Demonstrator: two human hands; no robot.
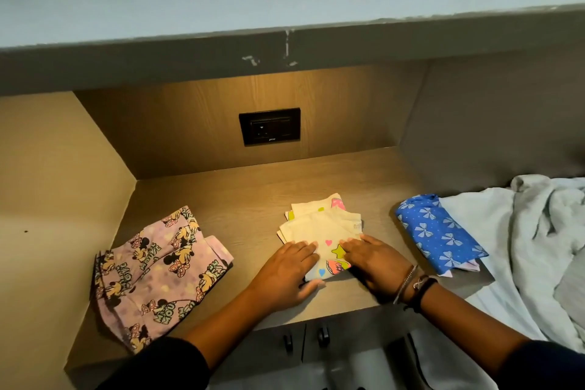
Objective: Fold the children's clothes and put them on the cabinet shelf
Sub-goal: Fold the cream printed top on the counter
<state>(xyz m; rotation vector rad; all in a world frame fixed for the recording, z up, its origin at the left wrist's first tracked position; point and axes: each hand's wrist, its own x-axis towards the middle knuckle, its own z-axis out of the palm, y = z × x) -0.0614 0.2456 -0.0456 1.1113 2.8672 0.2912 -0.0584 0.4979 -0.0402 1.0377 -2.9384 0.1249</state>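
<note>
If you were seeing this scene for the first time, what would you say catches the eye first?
Most likely the cream folded garment with coloured hearts in the middle of the warmly lit shelf, with the left hand and right hand resting flat on its near edge. Next come the pink cartoon-mouse garment to its left and the blue bow-print garment to its right, with a black socket plate on the back wall.

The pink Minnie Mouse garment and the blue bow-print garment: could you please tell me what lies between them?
The head view shows a folded cream heart-print garment between them, with the left hand and right hand resting flat on it.
</note>
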